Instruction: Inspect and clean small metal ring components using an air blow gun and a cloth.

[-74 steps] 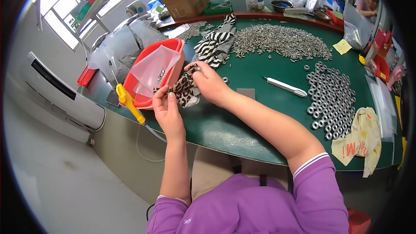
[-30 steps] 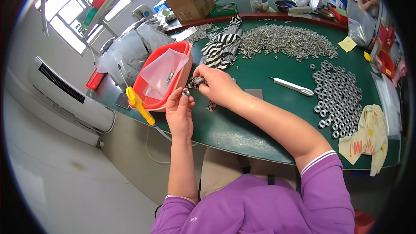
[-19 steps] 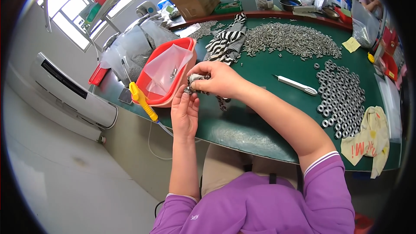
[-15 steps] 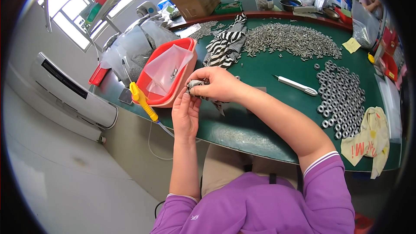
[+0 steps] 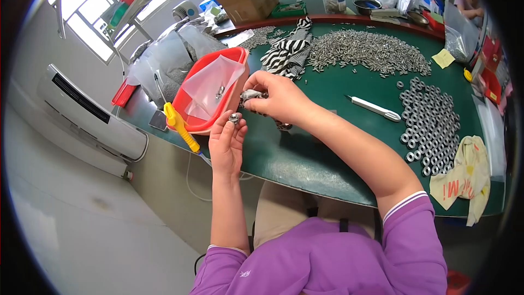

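head view: left hand (image 5: 226, 143) pinches nut (image 5: 234, 117) beside red tray (image 5: 192, 125); right hand (image 5: 275, 96) grips screws (image 5: 250, 95).

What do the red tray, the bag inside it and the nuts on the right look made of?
Red tray: probably plastic, smooth and evenly coloured. Bag: thin clear plastic film, see-through and creased. Nuts: metal, grey with bright glints.
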`<control>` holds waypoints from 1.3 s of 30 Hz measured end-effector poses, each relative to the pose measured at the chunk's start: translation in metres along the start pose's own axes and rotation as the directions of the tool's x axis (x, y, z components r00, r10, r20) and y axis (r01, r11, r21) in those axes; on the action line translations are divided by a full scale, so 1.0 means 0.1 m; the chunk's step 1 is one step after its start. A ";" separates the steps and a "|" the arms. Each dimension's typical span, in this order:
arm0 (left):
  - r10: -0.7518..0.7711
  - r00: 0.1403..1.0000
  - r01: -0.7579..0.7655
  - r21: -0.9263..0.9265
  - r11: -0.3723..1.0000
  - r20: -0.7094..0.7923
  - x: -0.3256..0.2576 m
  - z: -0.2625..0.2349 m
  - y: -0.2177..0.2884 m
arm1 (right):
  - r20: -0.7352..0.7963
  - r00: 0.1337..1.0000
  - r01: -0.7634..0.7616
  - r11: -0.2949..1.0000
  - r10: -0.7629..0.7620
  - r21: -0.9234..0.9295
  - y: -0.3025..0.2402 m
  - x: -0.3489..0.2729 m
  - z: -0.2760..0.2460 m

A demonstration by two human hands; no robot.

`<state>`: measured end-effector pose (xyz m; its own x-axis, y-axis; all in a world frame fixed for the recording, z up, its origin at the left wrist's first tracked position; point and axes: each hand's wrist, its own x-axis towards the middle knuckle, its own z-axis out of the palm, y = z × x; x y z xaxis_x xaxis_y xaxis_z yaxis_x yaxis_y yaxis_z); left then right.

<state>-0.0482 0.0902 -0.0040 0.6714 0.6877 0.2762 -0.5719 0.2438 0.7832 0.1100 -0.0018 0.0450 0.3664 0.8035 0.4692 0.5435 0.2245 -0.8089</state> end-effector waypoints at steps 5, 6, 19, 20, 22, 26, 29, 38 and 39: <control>0.173 0.985 -0.169 0.228 0.959 0.004 -0.04 0.18 -0.01 | 0.195 0.976 -0.145 0.956 0.096 0.256 -0.04 -0.03 0.09; 0.228 0.974 -0.222 0.280 0.934 0.013 -0.03 0.16 -0.03 | 0.213 0.969 -0.183 0.946 0.127 0.267 -0.02 -0.03 0.09; -0.175 0.983 0.181 -0.424 0.887 0.054 -0.08 0.06 -0.06 | -0.050 0.982 -0.180 0.984 0.180 0.012 0.12 0.02 -0.03; -0.176 0.983 0.183 -0.426 0.886 0.055 -0.09 0.08 -0.06 | -0.083 0.989 -0.126 0.992 0.123 -0.025 0.18 0.02 -0.02; -0.215 0.975 0.217 -0.506 0.834 0.065 -0.10 0.10 -0.03 | -0.085 0.982 -0.167 0.986 0.166 -0.008 0.18 0.02 0.04; -0.214 0.974 0.222 -0.502 0.836 0.073 -0.13 0.13 -0.04 | -0.073 0.956 -0.262 0.937 0.285 0.230 0.31 0.05 0.11; -0.198 0.978 0.204 -0.471 0.858 0.063 -0.15 0.12 -0.06 | -0.034 0.952 -0.262 0.864 0.305 0.430 0.31 0.09 0.11; -0.111 0.992 0.093 -0.254 0.963 -0.059 -0.18 0.16 -0.05 | 0.143 0.980 -0.190 0.853 0.137 0.485 0.02 0.06 0.01; -0.089 0.993 0.072 -0.212 0.975 -0.071 -0.17 0.17 -0.06 | 0.157 0.984 -0.148 0.884 0.086 0.444 -0.03 0.04 0.02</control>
<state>-0.0484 0.0654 -0.0038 0.6847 0.7099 0.1651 -0.6087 0.4323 0.6653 0.1080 0.0018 0.0481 0.2891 0.8964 0.3362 0.0903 0.3241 -0.9417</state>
